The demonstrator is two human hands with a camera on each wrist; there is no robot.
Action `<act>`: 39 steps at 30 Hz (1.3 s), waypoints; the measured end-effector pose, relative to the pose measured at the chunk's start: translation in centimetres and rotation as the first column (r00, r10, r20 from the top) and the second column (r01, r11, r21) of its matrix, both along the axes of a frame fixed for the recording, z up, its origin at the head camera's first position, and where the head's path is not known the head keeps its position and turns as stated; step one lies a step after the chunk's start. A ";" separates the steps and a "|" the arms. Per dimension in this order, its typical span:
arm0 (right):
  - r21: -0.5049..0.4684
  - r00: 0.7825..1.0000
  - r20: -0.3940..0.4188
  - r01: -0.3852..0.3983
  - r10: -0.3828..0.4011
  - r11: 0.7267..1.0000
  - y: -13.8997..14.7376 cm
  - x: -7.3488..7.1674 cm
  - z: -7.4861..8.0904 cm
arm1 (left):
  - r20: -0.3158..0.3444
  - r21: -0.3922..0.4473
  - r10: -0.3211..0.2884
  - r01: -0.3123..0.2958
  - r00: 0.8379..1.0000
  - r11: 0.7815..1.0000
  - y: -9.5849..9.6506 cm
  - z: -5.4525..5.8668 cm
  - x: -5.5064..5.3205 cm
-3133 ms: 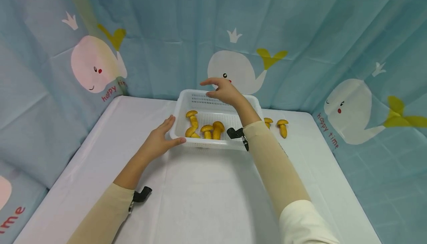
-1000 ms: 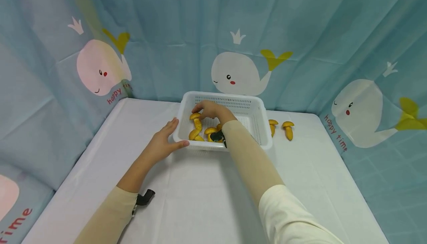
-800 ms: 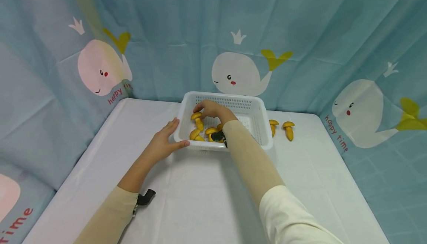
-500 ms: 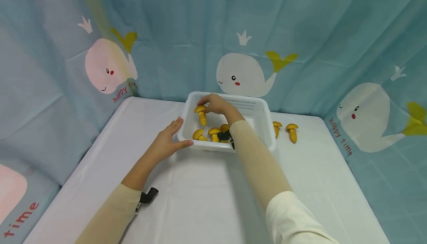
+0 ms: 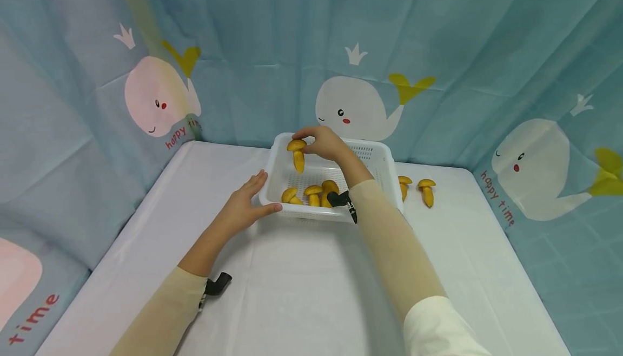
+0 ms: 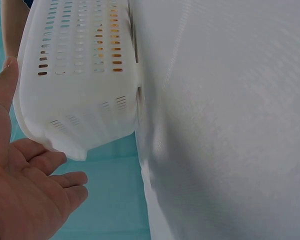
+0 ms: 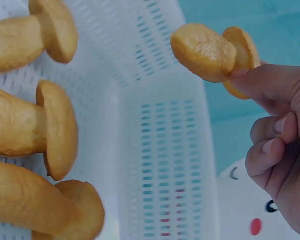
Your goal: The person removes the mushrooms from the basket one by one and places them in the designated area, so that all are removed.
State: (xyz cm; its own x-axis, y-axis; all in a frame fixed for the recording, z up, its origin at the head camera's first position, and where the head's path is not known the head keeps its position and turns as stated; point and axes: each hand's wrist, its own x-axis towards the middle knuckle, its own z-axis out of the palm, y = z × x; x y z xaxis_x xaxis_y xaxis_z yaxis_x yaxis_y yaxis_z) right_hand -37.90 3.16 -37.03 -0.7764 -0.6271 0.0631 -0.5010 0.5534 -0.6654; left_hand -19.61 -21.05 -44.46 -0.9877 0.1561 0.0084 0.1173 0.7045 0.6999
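In the head view, my right hand (image 5: 326, 142) pinches a yellow-brown mushroom (image 5: 298, 157) by its cap between thumb and finger, over the left part of a white plastic basket (image 5: 384, 172). The right wrist view shows the pinched mushroom (image 7: 210, 52) sideways, its other fingers curled beneath. Three more mushrooms lie inside near the front wall: one at the left (image 5: 291, 196), a middle one (image 5: 313, 195) and another (image 5: 329, 191) partly behind the wrist camera. My left hand (image 5: 243, 207) rests at the basket's front left corner, thumb on the rim, fingers extended along its side in the left wrist view.
Two mushrooms lie on the white tablecloth (image 5: 316, 269) right of the basket: one (image 5: 426, 192) in full view, one (image 5: 404, 185) partly hidden by the basket wall. A blue curtain (image 5: 272, 47) with whale prints hangs close behind and at both sides.
My right hand reached into the basket, pinched the left rear mushroom and lifted it up from the others. My left hand has stayed at the basket's corner.
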 end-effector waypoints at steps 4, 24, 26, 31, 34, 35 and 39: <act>-0.014 1.000 -0.018 0.015 -0.015 1.000 0.8 1.3 1.2 | 0.005 0.000 0.000 0.000 1.000 1.000 0.1 0.2 0.0; -0.125 0.987 -0.145 0.058 -0.076 0.991 6.9 8.8 2.0 | 0.023 -0.012 0.007 -0.007 1.000 1.000 0.1 0.1 -0.3; -0.145 0.986 -0.150 0.054 -0.076 0.988 7.7 9.4 2.1 | 0.021 -0.014 0.007 -0.006 1.000 1.000 0.1 0.0 -0.3; -0.197 0.983 -0.159 0.064 -0.096 0.978 9.9 10.9 2.0 | 0.018 -0.014 0.004 -0.003 1.000 1.000 0.1 0.0 -0.4; -0.227 0.980 -0.148 0.095 -0.131 0.969 11.3 11.8 1.8 | 0.021 -0.013 0.005 -0.004 1.000 1.000 0.2 0.0 -0.4; -0.234 0.980 -0.136 0.109 -0.144 0.966 11.8 12.1 1.6 | 0.023 -0.013 0.005 -0.005 1.000 1.000 0.2 0.0 -0.4; -0.246 0.975 -0.119 0.155 -0.188 0.957 14.0 13.2 1.1 | 0.027 -0.019 0.005 -0.004 1.000 1.000 0.3 0.1 -0.4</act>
